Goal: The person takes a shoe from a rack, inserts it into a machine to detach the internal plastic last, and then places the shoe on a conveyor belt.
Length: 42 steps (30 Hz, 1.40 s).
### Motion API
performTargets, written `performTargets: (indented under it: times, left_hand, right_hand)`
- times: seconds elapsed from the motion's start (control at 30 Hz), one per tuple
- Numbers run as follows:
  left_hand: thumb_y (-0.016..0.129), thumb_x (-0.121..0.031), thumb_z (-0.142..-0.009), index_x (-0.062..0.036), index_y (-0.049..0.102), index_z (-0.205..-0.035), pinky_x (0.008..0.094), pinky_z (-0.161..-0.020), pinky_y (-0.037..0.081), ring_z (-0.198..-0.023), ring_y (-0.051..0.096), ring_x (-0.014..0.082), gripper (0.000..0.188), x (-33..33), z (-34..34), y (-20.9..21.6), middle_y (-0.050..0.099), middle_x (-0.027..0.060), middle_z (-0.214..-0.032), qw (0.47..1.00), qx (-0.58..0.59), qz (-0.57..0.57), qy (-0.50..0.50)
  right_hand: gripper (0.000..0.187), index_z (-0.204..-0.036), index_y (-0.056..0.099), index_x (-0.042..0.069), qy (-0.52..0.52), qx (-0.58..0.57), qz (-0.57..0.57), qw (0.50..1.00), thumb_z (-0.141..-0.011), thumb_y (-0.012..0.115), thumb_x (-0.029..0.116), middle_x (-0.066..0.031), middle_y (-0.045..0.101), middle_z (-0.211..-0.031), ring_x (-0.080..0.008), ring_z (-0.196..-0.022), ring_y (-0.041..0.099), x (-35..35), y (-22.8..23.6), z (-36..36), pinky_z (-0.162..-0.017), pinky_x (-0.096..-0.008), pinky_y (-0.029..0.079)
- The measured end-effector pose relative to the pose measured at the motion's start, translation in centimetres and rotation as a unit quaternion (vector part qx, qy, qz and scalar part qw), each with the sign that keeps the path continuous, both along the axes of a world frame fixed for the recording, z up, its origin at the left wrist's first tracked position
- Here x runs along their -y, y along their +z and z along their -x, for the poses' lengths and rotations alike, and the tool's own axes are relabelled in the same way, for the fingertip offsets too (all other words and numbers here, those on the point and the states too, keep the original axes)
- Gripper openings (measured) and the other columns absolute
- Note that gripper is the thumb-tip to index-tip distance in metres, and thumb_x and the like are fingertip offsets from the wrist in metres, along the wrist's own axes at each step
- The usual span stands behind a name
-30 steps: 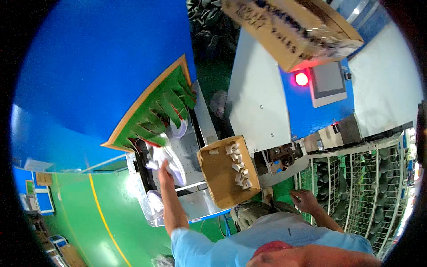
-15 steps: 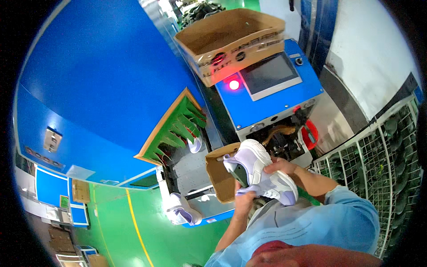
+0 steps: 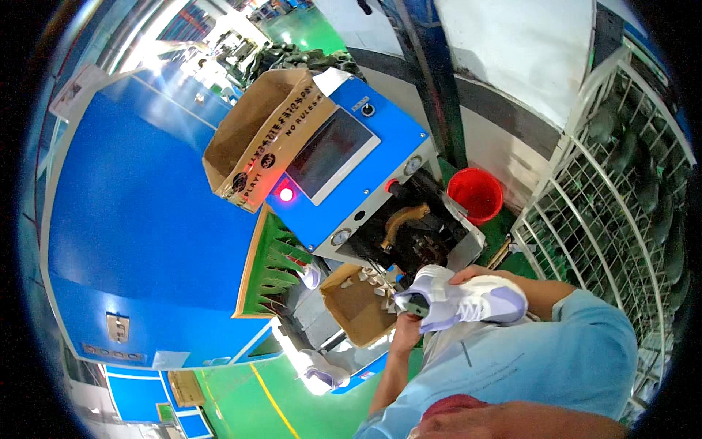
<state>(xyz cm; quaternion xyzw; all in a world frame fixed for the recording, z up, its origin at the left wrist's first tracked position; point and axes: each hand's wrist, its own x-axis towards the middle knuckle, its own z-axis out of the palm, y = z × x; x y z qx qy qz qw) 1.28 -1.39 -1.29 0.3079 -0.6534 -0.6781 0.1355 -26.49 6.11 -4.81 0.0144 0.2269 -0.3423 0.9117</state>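
Shoe: white-lilac sneaker (image 3: 462, 301), just right of the cardboard tray (image 3: 356, 305)
Left hand (image 3: 404, 328): grip clasps its toe
Right hand (image 3: 468, 276): grip rests on top, grasping it

We cannot see most of our left hand (image 3: 404, 331): the white sneaker (image 3: 459, 300) covers its fingers. Our right hand (image 3: 468, 275) shows only along the shoe's upper edge. The small pale pieces in the open cardboard box (image 3: 356, 307) are too small to identify.
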Motion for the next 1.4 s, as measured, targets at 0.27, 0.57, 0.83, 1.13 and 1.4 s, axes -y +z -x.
performTargets:
  times: [0.27, 0.57, 0.83, 1.13, 1.4]
  left_hand:
    - [0.067, -0.010, -0.088, -0.0010, 0.068, -0.076, 0.0264, -0.057, 0.039, -0.062, 0.052, 0.0082, 0.015, -3.5, 3.5, 0.3, 0.061, -0.0021, -0.069, 0.992, -0.010, -0.071, 0.099]
    - [0.039, -0.044, -0.107, -0.0004, 0.065, -0.080, 0.0325, -0.074, 0.047, -0.078, 0.058, 0.0174, 0.057, -0.5, -0.9, 1.4, 0.065, 0.0072, -0.084, 0.961, -0.100, -0.114, 0.230]
    - [0.057, -0.023, -0.105, -0.0009, 0.050, -0.136, 0.0368, -0.095, 0.053, -0.111, 0.063, 0.0215, 0.039, 0.1, 3.4, -1.6, 0.063, 0.0105, -0.122, 0.897, -0.136, -0.370, 0.198]
    - [0.053, -0.023, -0.107, -0.0006, 0.050, -0.139, 0.0323, -0.103, 0.047, -0.117, 0.058, 0.0165, 0.039, 1.1, 2.5, -2.6, 0.061, 0.0084, -0.131, 0.926, -0.131, -0.326, 0.136]
    - [0.057, -0.021, -0.105, -0.0046, 0.052, -0.128, 0.0411, -0.106, 0.051, -0.118, 0.060, 0.0216, 0.029, 3.6, 9.3, -10.7, 0.060, 0.0070, -0.129, 0.860, -0.176, -0.385, 0.286]
  right_hand:
    - [0.043, -0.133, 0.060, 0.002, -0.168, 0.203, 0.009, 0.965, -0.094, 0.064, 0.020, -0.0132, 0.071, -0.118, -0.0249, -0.099, 0.072, -4.6, 1.8, -1.4, -0.089, -0.0400, 0.059]
    - [0.101, -0.161, 0.026, 0.005, -0.209, -0.311, 0.200, 0.905, -0.077, 0.082, 0.013, -0.0124, 0.049, -0.150, -0.0230, -0.134, 0.049, -2.7, 5.7, 0.8, -0.112, -0.0359, 0.039]
    - [0.098, -0.158, 0.030, 0.001, -0.195, -0.382, 0.171, 0.887, -0.074, 0.080, 0.012, -0.0113, 0.052, -0.147, -0.0210, -0.131, 0.051, -2.4, 5.3, -1.9, -0.113, -0.0343, 0.036]
    - [0.098, -0.159, 0.028, 0.003, -0.209, -0.661, 0.209, 0.690, -0.077, 0.082, 0.015, -0.0169, 0.048, -0.152, -0.0227, -0.135, 0.048, 3.7, 6.2, -0.3, -0.113, -0.0339, 0.035]
    - [0.096, -0.160, 0.031, 0.028, 0.053, -0.874, 0.216, 0.433, -0.077, 0.079, 0.035, -0.0255, 0.060, -0.127, -0.0346, -0.090, 0.069, 11.4, 7.9, -2.4, -0.082, -0.0417, 0.056]
